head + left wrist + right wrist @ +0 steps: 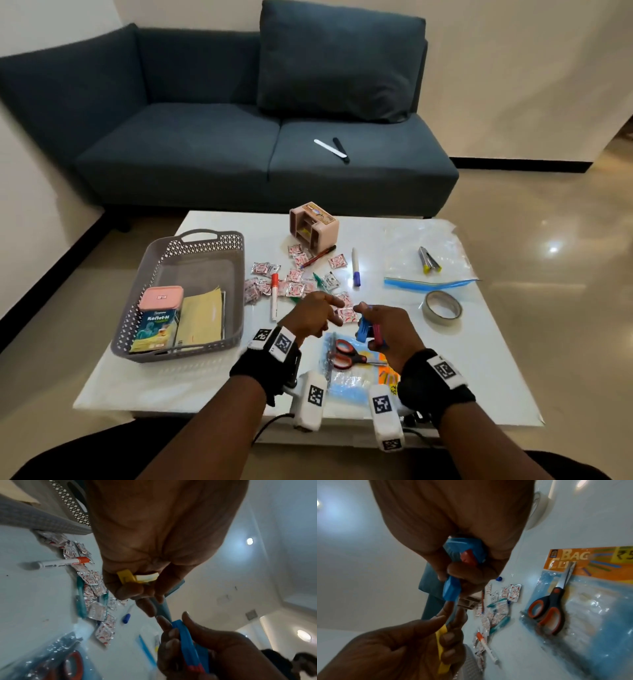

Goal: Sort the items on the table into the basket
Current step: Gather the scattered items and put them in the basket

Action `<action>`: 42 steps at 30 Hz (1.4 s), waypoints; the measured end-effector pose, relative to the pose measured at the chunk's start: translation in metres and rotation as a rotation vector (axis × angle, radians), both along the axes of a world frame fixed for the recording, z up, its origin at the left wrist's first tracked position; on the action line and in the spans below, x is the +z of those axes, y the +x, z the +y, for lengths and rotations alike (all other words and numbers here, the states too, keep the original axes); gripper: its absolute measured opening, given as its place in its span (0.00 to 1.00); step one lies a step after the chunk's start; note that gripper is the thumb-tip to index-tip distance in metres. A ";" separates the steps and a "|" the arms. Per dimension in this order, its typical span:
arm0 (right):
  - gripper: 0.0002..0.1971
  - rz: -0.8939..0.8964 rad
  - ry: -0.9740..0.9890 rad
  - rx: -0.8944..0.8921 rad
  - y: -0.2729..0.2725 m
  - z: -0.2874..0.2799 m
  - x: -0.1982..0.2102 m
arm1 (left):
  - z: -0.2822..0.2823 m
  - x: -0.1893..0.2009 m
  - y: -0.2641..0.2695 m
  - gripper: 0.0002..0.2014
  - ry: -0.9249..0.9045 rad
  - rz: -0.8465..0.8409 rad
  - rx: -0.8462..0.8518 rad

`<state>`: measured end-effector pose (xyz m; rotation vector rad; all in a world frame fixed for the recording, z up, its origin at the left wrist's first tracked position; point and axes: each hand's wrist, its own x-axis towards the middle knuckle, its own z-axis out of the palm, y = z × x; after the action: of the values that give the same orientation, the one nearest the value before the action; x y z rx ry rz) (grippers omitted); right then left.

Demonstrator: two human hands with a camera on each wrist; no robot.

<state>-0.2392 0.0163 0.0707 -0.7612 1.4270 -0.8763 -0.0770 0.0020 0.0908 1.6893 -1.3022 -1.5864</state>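
Note:
Both hands meet above the white table point(479, 359) near its front edge. My right hand point(363, 310) grips a bundle of bag clips, mostly blue point(363, 330) with one pink-red point(376, 334); the right wrist view shows the blue clips point(452, 589) in its curled fingers. My left hand point(337, 310) pinches a yellow clip point(127, 578), which the head view does not show, and its fingertips reach the end of the blue clips point(188, 646). The grey lattice basket point(212, 240) stands at the left and holds a pink-lidded tin, a Koflet-H box and a yellow envelope.
Orange-handled scissors point(346, 354) lie on a bag clip packet below my hands. Several foil sachets point(294, 284), markers point(274, 298) and pens are strewn mid-table. A pink organiser point(313, 224) is at the back, a zip bag point(428, 270) and tape roll point(442, 308) at the right.

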 end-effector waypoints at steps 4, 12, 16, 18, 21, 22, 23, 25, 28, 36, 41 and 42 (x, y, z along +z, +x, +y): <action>0.15 0.230 0.095 0.073 -0.006 -0.021 -0.050 | -0.006 -0.052 -0.007 0.22 -0.007 -0.565 -0.225; 0.23 0.406 0.263 0.082 -0.009 -0.054 -0.106 | 0.003 -0.110 -0.013 0.39 0.005 -0.814 -0.278; 0.24 0.403 0.286 0.043 -0.016 -0.064 -0.114 | -0.012 -0.111 -0.005 0.23 0.035 -0.832 -0.308; 0.23 0.433 0.274 0.020 -0.021 -0.066 -0.121 | -0.020 -0.109 0.000 0.13 0.060 -0.811 -0.331; 0.26 0.370 0.315 -0.015 -0.027 -0.069 -0.130 | -0.033 -0.118 0.009 0.20 0.115 -0.722 -0.301; 0.29 0.332 0.319 -0.005 -0.029 -0.070 -0.131 | -0.036 -0.122 0.012 0.22 0.131 -0.690 -0.294; 0.28 0.304 0.321 -0.007 -0.030 -0.070 -0.127 | -0.039 -0.125 0.015 0.23 0.146 -0.664 -0.295; 0.16 0.306 0.272 -0.021 -0.034 -0.067 -0.113 | -0.038 -0.117 0.017 0.21 0.170 -0.612 -0.283; 0.12 0.558 0.164 0.120 -0.032 -0.064 -0.099 | -0.035 -0.115 0.022 0.15 0.176 -0.598 -0.227; 0.22 1.301 -0.031 0.886 0.000 -0.035 -0.086 | -0.030 -0.115 0.024 0.14 0.155 -0.525 -0.182; 0.14 1.285 -0.094 0.846 -0.002 -0.033 -0.103 | -0.029 -0.108 0.027 0.09 0.169 -0.542 -0.182; 0.14 1.284 -0.098 0.838 -0.004 -0.034 -0.103 | -0.030 -0.109 0.028 0.09 0.170 -0.552 -0.180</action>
<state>-0.2434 -0.0181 -0.0320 -1.9987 1.8223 0.3373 -0.0490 -0.0280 -0.0182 2.2812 -1.6539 -1.4063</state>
